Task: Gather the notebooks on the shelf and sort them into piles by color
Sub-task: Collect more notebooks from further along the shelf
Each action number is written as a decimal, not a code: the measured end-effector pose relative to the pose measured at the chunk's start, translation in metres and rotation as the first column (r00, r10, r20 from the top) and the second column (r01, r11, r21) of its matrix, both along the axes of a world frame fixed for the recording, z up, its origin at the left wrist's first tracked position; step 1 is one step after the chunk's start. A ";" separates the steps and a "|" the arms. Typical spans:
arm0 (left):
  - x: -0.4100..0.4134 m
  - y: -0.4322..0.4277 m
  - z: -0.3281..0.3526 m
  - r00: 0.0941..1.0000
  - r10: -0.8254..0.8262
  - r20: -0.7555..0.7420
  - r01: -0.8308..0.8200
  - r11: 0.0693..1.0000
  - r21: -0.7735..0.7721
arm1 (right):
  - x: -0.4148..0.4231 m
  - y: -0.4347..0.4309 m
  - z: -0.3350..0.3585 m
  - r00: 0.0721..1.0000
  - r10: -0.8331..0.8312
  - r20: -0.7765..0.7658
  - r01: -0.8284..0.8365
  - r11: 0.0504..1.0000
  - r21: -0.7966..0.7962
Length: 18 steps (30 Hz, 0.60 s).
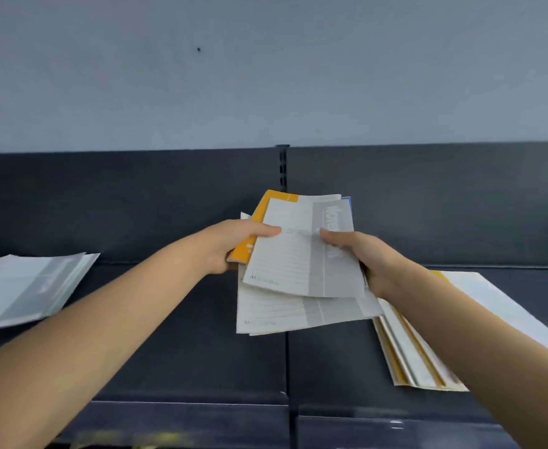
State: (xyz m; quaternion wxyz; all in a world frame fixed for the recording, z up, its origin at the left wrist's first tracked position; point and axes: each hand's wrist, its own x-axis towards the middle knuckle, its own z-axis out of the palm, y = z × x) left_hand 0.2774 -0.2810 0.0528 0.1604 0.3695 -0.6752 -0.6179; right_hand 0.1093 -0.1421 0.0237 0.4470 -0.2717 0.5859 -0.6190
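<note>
Both hands hold a loose fan of notebooks above the dark shelf [185, 345]. A grey notebook [298, 254] lies on top, with an orange notebook [259, 222] behind it at the left and a blue edge [349, 202] showing at the top right. Another grey notebook [285, 312] hangs lower in the fan. My left hand [230, 244] grips the fan's left side, thumb on the top cover. My right hand [360, 257] grips the right side, thumb pressed on the grey band.
A pile of grey notebooks [29, 286] lies on the shelf at the far left. A pile of yellow-edged notebooks [422, 358] lies at the right, partly under my right forearm. A slotted upright [282, 170] divides the dark back panel. A pale wall [266, 76] rises above.
</note>
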 end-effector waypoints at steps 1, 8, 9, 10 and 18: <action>0.014 -0.010 -0.003 1.000 0.011 0.016 -0.011 1.000 -0.001 | 0.012 -0.010 -0.001 1.000 0.030 0.007 -0.030 0.999 0.010; 0.086 -0.059 -0.020 0.995 0.066 0.077 -0.066 0.998 -0.002 | 0.073 -0.074 -0.008 0.985 0.174 0.018 -0.175 0.981 0.088; 0.093 -0.062 -0.024 0.993 0.100 0.061 -0.100 0.995 -0.013 | 0.081 -0.083 -0.011 0.984 0.176 0.011 -0.176 0.979 0.101; 0.100 -0.066 -0.029 0.987 0.154 0.048 -0.153 0.988 -0.025 | 0.089 -0.093 -0.014 0.982 0.187 0.007 -0.187 0.976 0.110; 0.179 -0.115 -0.036 0.928 0.371 -0.017 -0.371 0.929 0.016 | 0.178 -0.161 -0.009 0.986 0.167 -0.023 -0.163 0.981 0.106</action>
